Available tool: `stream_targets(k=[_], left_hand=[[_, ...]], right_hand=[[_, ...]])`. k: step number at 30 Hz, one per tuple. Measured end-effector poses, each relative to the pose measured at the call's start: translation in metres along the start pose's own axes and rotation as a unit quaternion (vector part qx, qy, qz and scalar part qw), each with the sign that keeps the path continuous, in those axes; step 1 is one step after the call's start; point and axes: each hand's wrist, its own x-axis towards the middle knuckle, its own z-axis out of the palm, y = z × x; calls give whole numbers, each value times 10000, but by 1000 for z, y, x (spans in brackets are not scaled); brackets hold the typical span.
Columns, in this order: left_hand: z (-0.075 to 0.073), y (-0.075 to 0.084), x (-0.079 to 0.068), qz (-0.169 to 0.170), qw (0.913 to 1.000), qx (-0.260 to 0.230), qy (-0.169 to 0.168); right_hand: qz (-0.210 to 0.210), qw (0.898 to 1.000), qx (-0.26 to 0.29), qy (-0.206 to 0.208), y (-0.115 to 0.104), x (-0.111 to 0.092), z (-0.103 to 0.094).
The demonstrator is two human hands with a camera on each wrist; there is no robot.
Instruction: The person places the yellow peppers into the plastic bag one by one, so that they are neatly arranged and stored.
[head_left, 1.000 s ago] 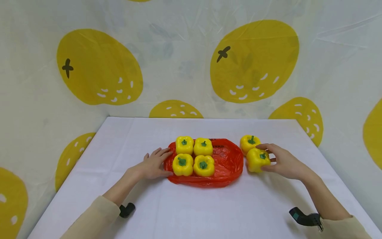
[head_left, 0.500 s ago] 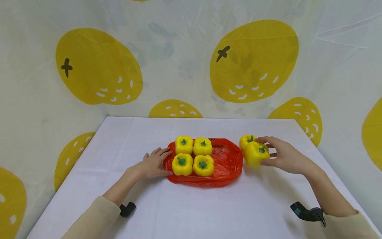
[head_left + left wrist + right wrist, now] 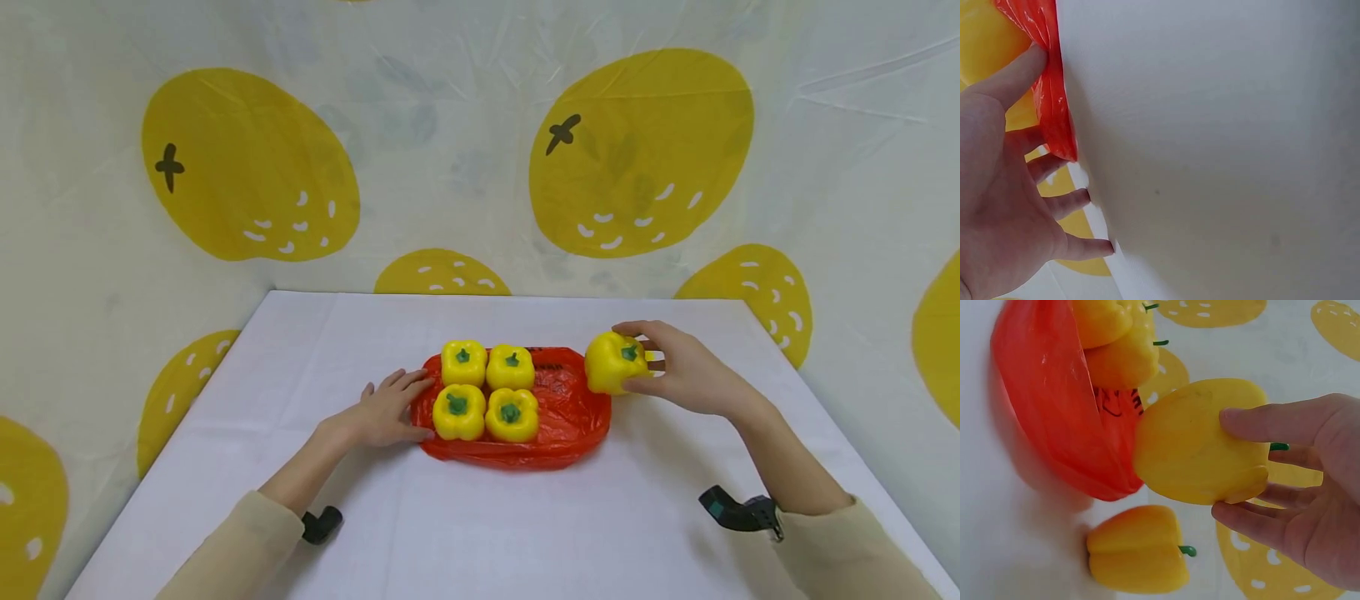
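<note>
A red plastic bag [image 3: 562, 457] lies spread on the table, with several yellow bell peppers [image 3: 459, 412] standing in rows at its left part. Against the bag's left edge rests my left hand [image 3: 386, 417], its fingers extended; in the left wrist view its thumb and index finger touch the red plastic [image 3: 1054, 106]. My right hand [image 3: 686, 371] grips another yellow bell pepper [image 3: 606, 365] near the stem end, raised at the bag's right rim. Below it in the right wrist view, one more pepper [image 3: 1138, 550] sits on the table outside the bag, mostly hidden in the head view.
A white cloth covers the table [image 3: 480, 533]. Behind it hangs a pale curtain [image 3: 450, 150] printed with large yellow fruit. Both forearms wear beige sleeves, with a black camera mount [image 3: 741, 510] at the right wrist and another [image 3: 322, 525] at the left.
My right hand has lifted the bell pepper off the table and carried it left and away from me, to the bag's right rim. The left hand has stayed in place.
</note>
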Motion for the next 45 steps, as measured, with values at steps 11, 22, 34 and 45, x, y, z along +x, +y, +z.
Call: stream_targets(k=[11, 22, 34, 45], left_hand=[[1, 0, 0, 52, 10000, 5, 7], [1, 0, 0, 85, 9999, 67, 19], [-1, 3, 1, 38, 9999, 129, 18], [0, 2, 1, 23, 9999, 114, 16]], right_hand=[[180, 9995, 197, -154, -1, 26, 34], [82, 9995, 31, -311, 4, 45, 60], [-31, 9989, -136, -447, 7, 55, 69], [70, 9989, 10, -458, 6, 51, 59]])
